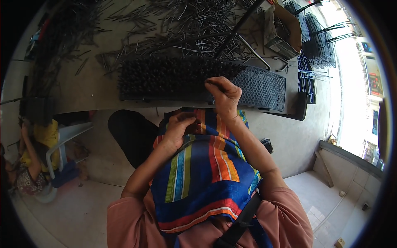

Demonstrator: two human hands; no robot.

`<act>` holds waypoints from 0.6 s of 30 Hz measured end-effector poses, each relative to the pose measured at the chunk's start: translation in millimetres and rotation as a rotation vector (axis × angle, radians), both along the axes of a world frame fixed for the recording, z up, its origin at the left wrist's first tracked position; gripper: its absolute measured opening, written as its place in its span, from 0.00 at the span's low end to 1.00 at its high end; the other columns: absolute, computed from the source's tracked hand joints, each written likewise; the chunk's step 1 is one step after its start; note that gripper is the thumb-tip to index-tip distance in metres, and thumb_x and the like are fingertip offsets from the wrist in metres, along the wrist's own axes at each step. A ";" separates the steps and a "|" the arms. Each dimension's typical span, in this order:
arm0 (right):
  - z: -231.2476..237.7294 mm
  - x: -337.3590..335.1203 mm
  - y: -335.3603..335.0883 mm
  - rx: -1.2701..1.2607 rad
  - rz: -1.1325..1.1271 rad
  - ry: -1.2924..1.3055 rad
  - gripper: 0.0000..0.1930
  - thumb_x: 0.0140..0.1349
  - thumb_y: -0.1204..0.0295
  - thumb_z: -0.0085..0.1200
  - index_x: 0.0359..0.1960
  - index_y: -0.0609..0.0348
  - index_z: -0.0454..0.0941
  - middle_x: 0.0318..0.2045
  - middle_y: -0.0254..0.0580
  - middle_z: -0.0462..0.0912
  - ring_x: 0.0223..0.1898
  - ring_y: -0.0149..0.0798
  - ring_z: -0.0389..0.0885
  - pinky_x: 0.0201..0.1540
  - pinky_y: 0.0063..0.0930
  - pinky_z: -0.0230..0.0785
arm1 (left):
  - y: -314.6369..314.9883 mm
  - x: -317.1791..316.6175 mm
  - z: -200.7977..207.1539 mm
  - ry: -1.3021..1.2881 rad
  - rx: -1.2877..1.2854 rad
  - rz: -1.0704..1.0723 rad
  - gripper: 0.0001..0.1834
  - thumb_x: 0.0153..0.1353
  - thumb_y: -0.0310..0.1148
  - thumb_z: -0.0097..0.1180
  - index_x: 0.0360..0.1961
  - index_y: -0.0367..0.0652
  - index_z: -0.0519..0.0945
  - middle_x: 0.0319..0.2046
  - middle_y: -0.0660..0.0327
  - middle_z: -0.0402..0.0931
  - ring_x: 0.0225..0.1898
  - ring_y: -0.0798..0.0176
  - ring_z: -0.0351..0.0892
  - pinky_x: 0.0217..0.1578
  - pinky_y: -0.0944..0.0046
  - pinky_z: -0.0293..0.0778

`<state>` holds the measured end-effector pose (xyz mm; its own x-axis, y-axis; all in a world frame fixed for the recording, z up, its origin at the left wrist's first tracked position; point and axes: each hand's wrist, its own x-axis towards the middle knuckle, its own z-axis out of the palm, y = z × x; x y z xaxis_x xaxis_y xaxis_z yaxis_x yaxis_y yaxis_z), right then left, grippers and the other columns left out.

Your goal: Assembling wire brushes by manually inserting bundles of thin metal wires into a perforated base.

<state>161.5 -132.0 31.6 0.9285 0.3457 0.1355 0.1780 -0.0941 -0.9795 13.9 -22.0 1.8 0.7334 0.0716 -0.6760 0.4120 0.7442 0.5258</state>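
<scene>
Striped apron (196, 165) lies beneath the half-curled left hand (178, 129), whose contents are hidden; the right hand (225, 97) pinches nearly closed over the tray (264, 89), its hold unclear. Rods (165, 78) fill most of that tray, along the surface's (78, 93) near edge, looking light and stiff, best gripped near 1 end.

Head view: left fisheye of worn pair, upright, looking steeply down from wearer's head over striped apron (198, 165) to workbench (82, 93). Left hand (180, 128), right hand (226, 98) close, near frame centre. Bench edge bows toward rim.
</scene>
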 end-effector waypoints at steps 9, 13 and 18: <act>2.1 -3.7 -0.7 0.001 -0.008 0.039 0.06 0.53 0.84 0.61 0.33 0.63 0.84 0.28 0.30 0.84 0.31 0.20 0.78 0.36 0.13 0.70 | 5.2 -8.9 -6.6 0.025 0.022 0.051 0.09 0.60 0.25 0.56 0.40 0.33 0.79 0.32 0.53 0.81 0.30 0.61 0.82 0.32 0.65 0.78; -4.5 -6.6 0.7 -0.089 0.023 -0.131 0.07 0.51 0.84 0.62 0.32 0.64 0.84 0.31 0.35 0.83 0.31 0.24 0.79 0.35 0.14 0.70 | 5.9 -12.4 -9.6 0.020 0.010 0.063 0.09 0.59 0.25 0.56 0.40 0.33 0.78 0.31 0.54 0.81 0.30 0.61 0.82 0.32 0.65 0.79; 6.2 -14.1 3.7 -0.254 0.071 -0.361 0.09 0.48 0.84 0.63 0.32 0.62 0.83 0.35 0.40 0.80 0.30 0.29 0.80 0.32 0.18 0.70 | 9.1 -14.8 -2.7 0.000 -0.001 0.056 0.09 0.60 0.24 0.56 0.41 0.33 0.79 0.32 0.55 0.80 0.33 0.61 0.83 0.33 0.64 0.79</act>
